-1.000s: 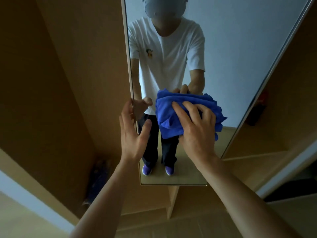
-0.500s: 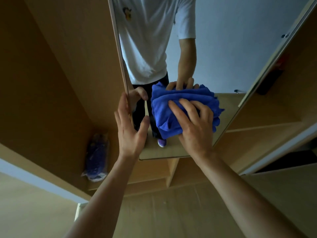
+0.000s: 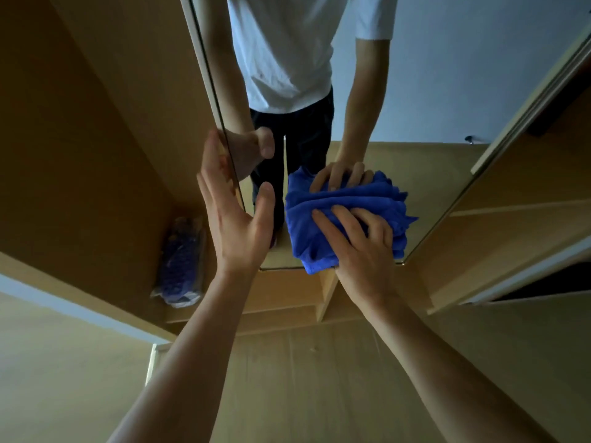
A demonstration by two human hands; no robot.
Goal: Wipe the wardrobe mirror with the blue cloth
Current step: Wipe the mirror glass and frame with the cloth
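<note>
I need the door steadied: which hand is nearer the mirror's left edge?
Left. The left hand straddles the mirror's left edge, fingers behind it and thumb in front. The right hand holds the blue cloth further right, low on the mirror.

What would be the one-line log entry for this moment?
stage: wiping | right hand: holds blue cloth against mirror, near bottom edge | left hand: flat at mirror's left edge

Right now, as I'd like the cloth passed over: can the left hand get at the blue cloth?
Probably yes. The left hand is at the left edge of the mirror, with only bare glass between its thumb and the blue cloth, whose left side the right hand leaves uncovered.
</note>
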